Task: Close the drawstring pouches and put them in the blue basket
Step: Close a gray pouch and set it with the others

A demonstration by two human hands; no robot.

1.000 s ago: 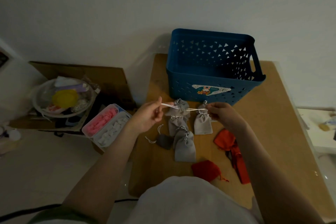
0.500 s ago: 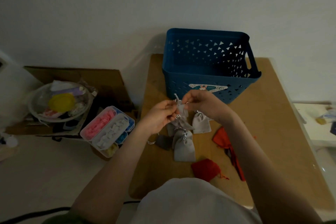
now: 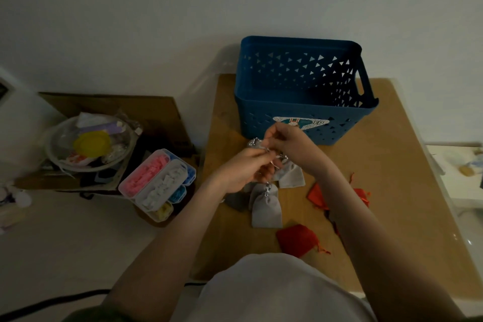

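Both the left hand (image 3: 245,170) and right hand (image 3: 292,144) pinch one grey pouch (image 3: 257,145)'s strings, the blue basket (image 3: 300,112) looks empty, and more pouches wait.

The basket (image 3: 300,102) was deep blue, its walls pierced with small triangular holes — a white and teal sticker (image 3: 300,123) sat on its near wall. The table (image 3: 392,178) was tan. Pale grey pouches (image 3: 266,208) lay beside a darker grey one (image 3: 236,201) and red ones (image 3: 298,238). The divided box (image 3: 156,183) held pink, white, blue and yellow pieces — the bowl (image 3: 91,146) showed a yellow lid.
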